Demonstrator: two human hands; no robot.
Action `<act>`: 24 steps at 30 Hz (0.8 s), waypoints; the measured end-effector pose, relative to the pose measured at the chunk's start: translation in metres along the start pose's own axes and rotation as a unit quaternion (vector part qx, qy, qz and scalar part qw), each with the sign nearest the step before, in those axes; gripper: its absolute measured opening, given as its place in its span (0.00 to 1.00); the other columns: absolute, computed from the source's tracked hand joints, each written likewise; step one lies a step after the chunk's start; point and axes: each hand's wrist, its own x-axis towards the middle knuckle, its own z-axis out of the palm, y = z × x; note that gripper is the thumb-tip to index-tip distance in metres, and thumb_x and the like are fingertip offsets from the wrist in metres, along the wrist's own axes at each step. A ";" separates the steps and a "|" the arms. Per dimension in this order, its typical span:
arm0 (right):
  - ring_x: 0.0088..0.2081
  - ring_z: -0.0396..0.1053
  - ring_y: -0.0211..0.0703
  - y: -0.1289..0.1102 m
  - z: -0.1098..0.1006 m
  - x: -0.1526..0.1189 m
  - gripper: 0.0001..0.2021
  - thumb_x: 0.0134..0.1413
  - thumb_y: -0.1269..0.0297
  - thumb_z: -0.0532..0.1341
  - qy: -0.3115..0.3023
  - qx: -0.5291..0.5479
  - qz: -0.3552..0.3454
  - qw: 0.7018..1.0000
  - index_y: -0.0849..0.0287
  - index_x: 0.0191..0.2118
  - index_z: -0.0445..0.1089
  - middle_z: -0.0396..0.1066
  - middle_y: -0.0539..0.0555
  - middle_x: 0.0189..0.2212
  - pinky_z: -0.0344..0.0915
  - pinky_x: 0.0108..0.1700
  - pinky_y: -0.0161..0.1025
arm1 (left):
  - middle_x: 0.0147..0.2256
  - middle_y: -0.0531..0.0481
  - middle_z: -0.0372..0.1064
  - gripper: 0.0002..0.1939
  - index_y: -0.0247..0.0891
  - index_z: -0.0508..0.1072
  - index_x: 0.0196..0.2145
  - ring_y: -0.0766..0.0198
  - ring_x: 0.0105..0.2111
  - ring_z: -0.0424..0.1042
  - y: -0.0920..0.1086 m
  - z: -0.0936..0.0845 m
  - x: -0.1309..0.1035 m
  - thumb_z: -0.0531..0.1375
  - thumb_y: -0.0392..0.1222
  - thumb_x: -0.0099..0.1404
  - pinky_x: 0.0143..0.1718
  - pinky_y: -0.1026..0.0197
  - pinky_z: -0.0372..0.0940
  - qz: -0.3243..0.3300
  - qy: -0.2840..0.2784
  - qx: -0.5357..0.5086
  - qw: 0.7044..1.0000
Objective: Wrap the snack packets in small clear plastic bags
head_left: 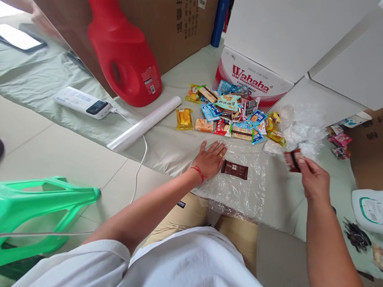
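Observation:
My left hand point(210, 157) lies flat with fingers spread at the left edge of a clear plastic sheet point(252, 191) on the cloth. Beside its wrist side, a dark brown wrapped snack bar point(235, 169) rests on the sheet. Over to the right, my right hand point(314, 177) pinches a small reddish-brown snack packet point(292, 160) above the cloth, slightly blurred. Beyond both hands sits a pile of wrapped snacks, among them a red packet point(222, 127), a yellow packet point(184, 119) and a light green packet point(228, 102).
Crumpled clear plastic bags point(305, 126) lie right of the pile, before a Wahaha carton point(253, 76). A plastic roll point(145, 124), a white power bank point(82, 103) with cable and a red jug point(125, 53) stand left. A green stool point(51, 214) is on the floor.

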 end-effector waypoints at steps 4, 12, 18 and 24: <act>0.47 0.77 0.52 -0.045 0.045 -0.030 0.25 0.54 0.40 0.67 -0.239 0.232 0.072 0.940 0.55 0.47 0.80 0.80 0.57 0.48 0.70 0.56 0.50 | 0.73 0.49 0.49 0.29 0.46 0.57 0.72 0.53 0.73 0.47 0.001 -0.001 0.000 0.40 0.47 0.78 0.72 0.32 0.33 -0.004 -0.009 0.011 1.000; 0.46 0.74 0.54 -0.101 0.107 -0.036 0.24 0.64 0.42 0.57 -0.339 0.060 -0.109 0.933 0.56 0.44 0.82 0.80 0.58 0.42 0.65 0.56 0.54 | 0.73 0.48 0.50 0.28 0.44 0.58 0.71 0.53 0.73 0.47 0.001 0.001 -0.001 0.40 0.47 0.78 0.72 0.31 0.34 0.002 0.006 0.011 1.000; 0.59 0.61 0.62 -0.116 0.097 -0.043 0.32 0.61 0.43 0.61 -0.288 -0.110 -0.270 0.912 0.61 0.63 0.70 0.72 0.64 0.54 0.58 0.60 0.55 | 0.72 0.48 0.51 0.28 0.45 0.59 0.70 0.53 0.73 0.48 0.001 0.002 -0.001 0.41 0.47 0.78 0.72 0.31 0.33 0.007 0.015 0.002 1.000; 0.60 0.57 0.63 -0.130 0.100 -0.061 0.31 0.57 0.62 0.65 -0.324 -0.231 -0.316 0.862 0.60 0.66 0.65 0.70 0.63 0.55 0.54 0.61 0.54 | 0.72 0.47 0.52 0.28 0.44 0.60 0.70 0.52 0.73 0.49 0.000 0.004 -0.001 0.41 0.47 0.78 0.72 0.30 0.33 0.006 0.023 -0.004 1.000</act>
